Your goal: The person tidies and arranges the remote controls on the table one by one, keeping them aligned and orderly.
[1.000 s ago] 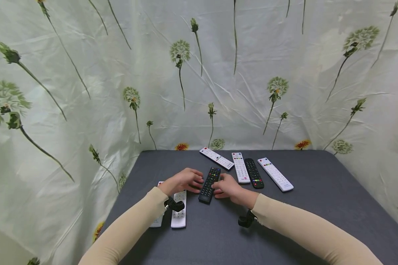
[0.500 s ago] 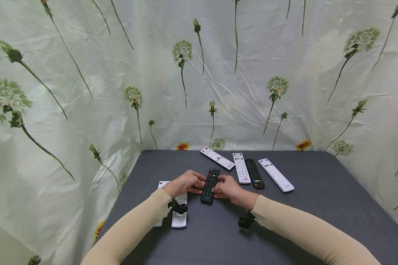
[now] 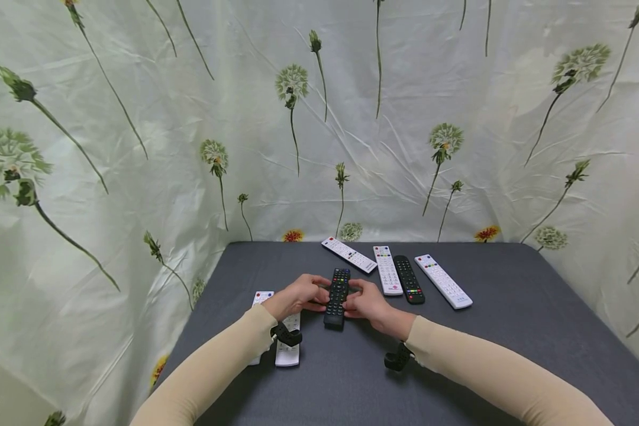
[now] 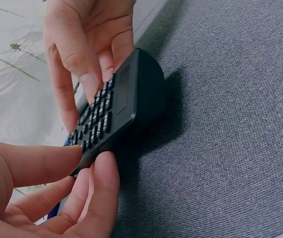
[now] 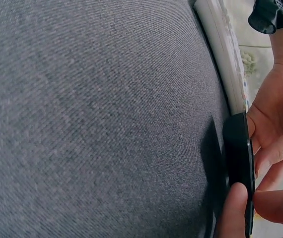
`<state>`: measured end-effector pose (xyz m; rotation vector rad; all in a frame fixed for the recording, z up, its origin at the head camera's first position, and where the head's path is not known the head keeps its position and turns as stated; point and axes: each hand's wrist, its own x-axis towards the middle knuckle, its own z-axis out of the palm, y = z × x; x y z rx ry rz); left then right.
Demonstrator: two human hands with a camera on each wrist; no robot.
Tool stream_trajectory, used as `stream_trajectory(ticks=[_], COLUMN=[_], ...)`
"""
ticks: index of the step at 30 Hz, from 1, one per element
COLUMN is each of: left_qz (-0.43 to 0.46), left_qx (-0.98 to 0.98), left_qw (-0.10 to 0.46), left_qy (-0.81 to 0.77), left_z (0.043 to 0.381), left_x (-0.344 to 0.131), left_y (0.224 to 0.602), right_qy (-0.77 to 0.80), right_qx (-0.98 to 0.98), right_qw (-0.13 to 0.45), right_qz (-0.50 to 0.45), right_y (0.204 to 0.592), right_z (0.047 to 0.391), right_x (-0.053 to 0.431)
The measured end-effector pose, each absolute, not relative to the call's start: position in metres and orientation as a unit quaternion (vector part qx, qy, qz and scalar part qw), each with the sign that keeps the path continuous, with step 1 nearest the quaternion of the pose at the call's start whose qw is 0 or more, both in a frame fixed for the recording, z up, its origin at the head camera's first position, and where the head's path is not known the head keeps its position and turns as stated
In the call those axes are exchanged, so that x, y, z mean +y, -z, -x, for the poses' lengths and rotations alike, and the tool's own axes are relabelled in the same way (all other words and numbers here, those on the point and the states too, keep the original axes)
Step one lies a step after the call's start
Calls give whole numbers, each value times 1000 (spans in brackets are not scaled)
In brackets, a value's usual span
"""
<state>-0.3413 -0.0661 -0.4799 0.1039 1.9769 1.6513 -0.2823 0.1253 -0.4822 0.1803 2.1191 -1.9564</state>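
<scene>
A black remote control [image 3: 338, 299] sits between the two hands in the head view, its far end pointing away. My left hand [image 3: 305, 292] pinches its left edge between thumb and fingers. On the opposite edge, my right hand [image 3: 366, 302] grips it the same way. The left wrist view shows the remote's near end [image 4: 149, 91] tilted above the cloth, with a shadow below. In the right wrist view its dark side [image 5: 238, 153] runs between the fingers. Under the left forearm lie two white remotes, one [image 3: 287, 356] nearer and one [image 3: 262, 297] partly hidden.
At the back of the dark grey table [image 3: 351, 378] lie a slanted white remote [image 3: 349, 255], a white remote [image 3: 387, 270], a second black remote [image 3: 408, 279] and another white remote [image 3: 443, 281]. A flower-printed curtain [image 3: 255, 118] hangs behind.
My left hand has closed in from the left and taken hold of the black remote's edge. The remote has turned from slanted to nearly straight. Other remotes lie as before.
</scene>
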Motion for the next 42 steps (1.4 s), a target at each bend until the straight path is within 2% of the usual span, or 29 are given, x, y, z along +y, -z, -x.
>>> stream_trajectory(ticks=[16, 24, 35, 42], left_qz=[-54, -63, -54, -35], left_qx=[733, 734, 747, 745], left_qw=[234, 221, 216, 234], left_qy=[-637, -639, -626, -624], left_z=[334, 326, 306, 291], left_x=[-69, -75, -83, -89], left_y=[468, 462, 464, 465], right_qy=[689, 680, 665, 649], right_qx=[718, 726, 739, 750], right_qw=[96, 102, 105, 124], right_qz=[-22, -1, 24, 42], right_y=[473, 468, 476, 480], right_z=[281, 276, 264, 253], right_x=[126, 125, 119, 114])
